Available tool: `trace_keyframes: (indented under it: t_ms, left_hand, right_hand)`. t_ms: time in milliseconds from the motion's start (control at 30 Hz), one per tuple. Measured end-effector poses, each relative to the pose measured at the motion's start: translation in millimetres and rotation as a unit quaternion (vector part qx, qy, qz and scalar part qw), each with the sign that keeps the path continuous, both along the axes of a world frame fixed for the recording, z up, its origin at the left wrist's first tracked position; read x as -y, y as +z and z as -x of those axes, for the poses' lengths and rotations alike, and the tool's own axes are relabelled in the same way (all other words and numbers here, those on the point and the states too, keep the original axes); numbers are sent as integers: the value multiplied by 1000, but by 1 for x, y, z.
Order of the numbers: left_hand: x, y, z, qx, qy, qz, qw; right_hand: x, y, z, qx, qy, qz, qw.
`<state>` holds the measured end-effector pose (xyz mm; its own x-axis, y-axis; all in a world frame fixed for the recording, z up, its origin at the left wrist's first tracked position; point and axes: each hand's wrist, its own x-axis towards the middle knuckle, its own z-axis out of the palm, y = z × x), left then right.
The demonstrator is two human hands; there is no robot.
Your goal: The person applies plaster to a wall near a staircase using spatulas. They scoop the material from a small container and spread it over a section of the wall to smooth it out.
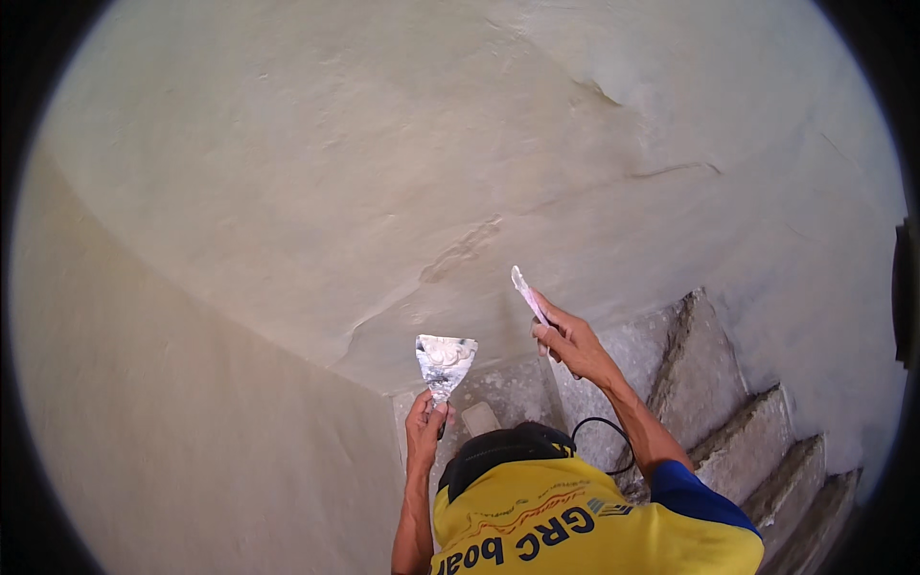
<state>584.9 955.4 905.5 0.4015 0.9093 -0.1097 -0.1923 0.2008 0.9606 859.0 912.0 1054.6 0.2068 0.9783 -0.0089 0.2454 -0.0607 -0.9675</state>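
Observation:
My left hand (423, 428) is closed round the handle of a putty knife (447, 362). Its wide blade points up and carries a lump of whitish putty. To the right, my right hand (569, 343) grips a second putty knife (529, 293), seen nearly edge-on, with white putty on its tip. Both blades are held apart from each other. Beyond them is a plastered wall (316, 182), with a rough, damp-looking putty patch (462, 251) on it. Whether the right blade touches the wall I cannot tell.
Rough concrete steps (700, 374) run down along the right. A dark cable (613, 436) loops beside my right arm. Another wall (192, 402) meets the plastered one at a corner on the left. A shallow ridge (676, 170) crosses the plaster at the upper right.

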Motion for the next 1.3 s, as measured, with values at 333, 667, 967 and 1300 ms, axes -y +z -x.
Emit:
trace_keyframes:
  t_ms: [333, 667, 967, 1300]
  left_hand:
    - [2, 1, -4, 13, 19, -1, 1000]
    - [8, 12, -8, -25, 31, 31, 999]
    - [13, 16, -7, -34, 51, 46, 997]
    - [15, 27, -19, -28, 77, 42, 996]
  right_hand:
    - [-31, -18, -7, 53, 69, -105, 991]
    - [-85, -84, -54, 329, -28, -297, 896]
    - [-119, -102, -73, 350, -69, -364, 860]
    - [-106, -116, -44, 337, 17, -309, 889]
